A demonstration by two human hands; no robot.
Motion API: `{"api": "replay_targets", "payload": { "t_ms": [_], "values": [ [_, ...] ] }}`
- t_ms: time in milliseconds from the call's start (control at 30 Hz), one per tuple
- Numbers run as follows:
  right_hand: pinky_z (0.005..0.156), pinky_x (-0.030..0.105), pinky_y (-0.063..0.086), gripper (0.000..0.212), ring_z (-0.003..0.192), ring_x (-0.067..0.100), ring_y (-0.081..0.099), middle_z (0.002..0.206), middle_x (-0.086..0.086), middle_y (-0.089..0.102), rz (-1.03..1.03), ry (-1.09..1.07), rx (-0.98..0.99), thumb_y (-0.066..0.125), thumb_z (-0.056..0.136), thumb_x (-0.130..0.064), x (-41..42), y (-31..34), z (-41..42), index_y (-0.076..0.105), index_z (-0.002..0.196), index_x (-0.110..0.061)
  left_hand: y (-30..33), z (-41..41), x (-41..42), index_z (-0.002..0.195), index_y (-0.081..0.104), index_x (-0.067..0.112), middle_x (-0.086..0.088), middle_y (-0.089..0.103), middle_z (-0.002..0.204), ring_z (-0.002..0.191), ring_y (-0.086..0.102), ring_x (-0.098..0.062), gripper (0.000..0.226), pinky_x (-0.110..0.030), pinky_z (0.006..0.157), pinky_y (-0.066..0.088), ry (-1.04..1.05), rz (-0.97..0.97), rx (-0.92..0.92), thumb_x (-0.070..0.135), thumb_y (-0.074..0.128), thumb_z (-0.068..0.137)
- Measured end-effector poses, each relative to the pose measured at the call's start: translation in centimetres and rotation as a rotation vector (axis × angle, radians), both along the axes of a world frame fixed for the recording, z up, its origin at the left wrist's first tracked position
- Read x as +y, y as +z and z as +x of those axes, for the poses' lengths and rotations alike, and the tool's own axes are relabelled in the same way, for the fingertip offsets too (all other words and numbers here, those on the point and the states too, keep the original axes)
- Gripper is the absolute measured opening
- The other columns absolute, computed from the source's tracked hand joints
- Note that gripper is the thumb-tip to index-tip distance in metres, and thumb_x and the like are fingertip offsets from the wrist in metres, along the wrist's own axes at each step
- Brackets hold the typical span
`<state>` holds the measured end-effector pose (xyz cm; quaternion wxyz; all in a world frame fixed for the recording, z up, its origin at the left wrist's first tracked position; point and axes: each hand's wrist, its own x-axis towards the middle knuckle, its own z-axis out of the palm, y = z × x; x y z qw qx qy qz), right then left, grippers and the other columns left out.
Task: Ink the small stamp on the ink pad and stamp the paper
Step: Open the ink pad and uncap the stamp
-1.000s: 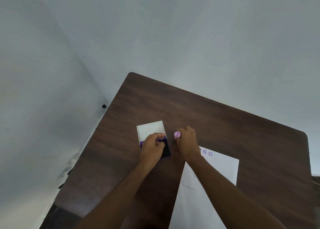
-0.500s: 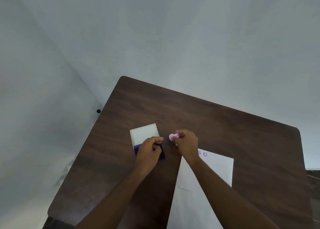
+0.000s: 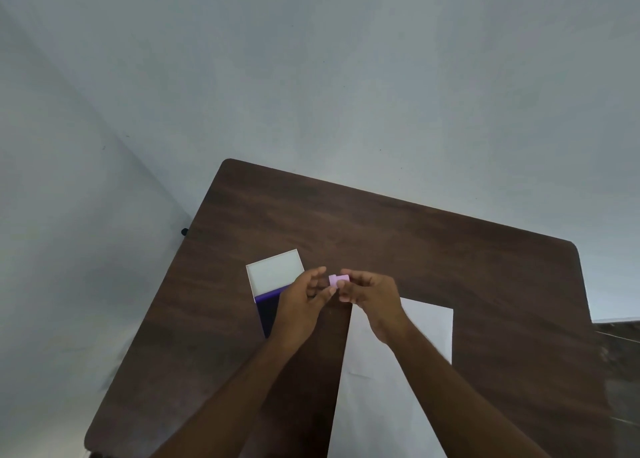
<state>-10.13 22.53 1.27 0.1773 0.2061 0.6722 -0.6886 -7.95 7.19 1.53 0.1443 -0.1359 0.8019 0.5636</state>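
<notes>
Right hand (image 3: 372,293) pinches the small pink plastic stamp (image 3: 338,280) lying sideways just above the brown table, left hand's (image 3: 301,302) loose fingertips touching it, open purple ink pad (image 3: 268,310) just left.

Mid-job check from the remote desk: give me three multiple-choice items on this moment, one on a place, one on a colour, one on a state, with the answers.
1. Where does the open ink pad lie relative to the paper?
A. to its left
B. on top of it
C. to its right

2. What colour is the small stamp?
A. green
B. pink
C. black

3. How is the stamp held?
A. it stands alone on the table
B. the right hand pinches it, with the left hand close beside it
C. it is pressed into the pad

Answers: 1 A, the pad lies on bare table left of the sheet. 2 B, its body shows pale pink. 3 B, the right fingertips pinch it above the table.
</notes>
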Motion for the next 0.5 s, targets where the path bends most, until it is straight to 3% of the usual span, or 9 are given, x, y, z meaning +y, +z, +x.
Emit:
{"api": "replay_targets", "payload": {
  "t_ms": [233,433,500],
  "values": [
    [0.076,0.03,0.061,0.036,0.084,0.026,0.074,0.1,0.015,0.075,-0.018,0.031,-0.013,0.078,0.077,-0.012,0.08,0.26,-0.03,0.069,0.111,-0.001,0.43,0.01,0.06,0.121,0.062,0.032,0.026,0.063,0.103,0.084,0.058,0.019,0.041,0.005,0.064,0.039,0.034,0.023,0.026,0.047,0.067,0.083],
    [0.072,0.029,0.061,0.035,0.082,0.026,0.075,0.096,0.014,0.076,-0.04,0.017,-0.041,0.081,0.074,-0.011,-0.13,0.41,-0.39,0.071,0.107,-0.001,-0.17,-0.13,-0.34,0.112,0.068,0.031,0.023,0.069,0.097,0.089,0.065,0.005,0.031,-0.001,0.069,0.046,0.065,0.021,0.016,0.045,0.068,0.084],
    [0.069,0.027,0.061,0.034,0.079,0.025,0.075,0.092,0.011,0.077,-0.03,0.007,-0.048,0.082,0.073,-0.012,-0.17,0.32,-0.34,0.072,0.105,-0.002,-0.26,-0.23,-0.39,0.111,0.069,0.029,0.024,0.069,0.091,0.086,0.065,0.009,0.03,-0.002,0.069,0.047,0.062,0.024,0.013,0.043,0.068,0.084]
  ]
}}
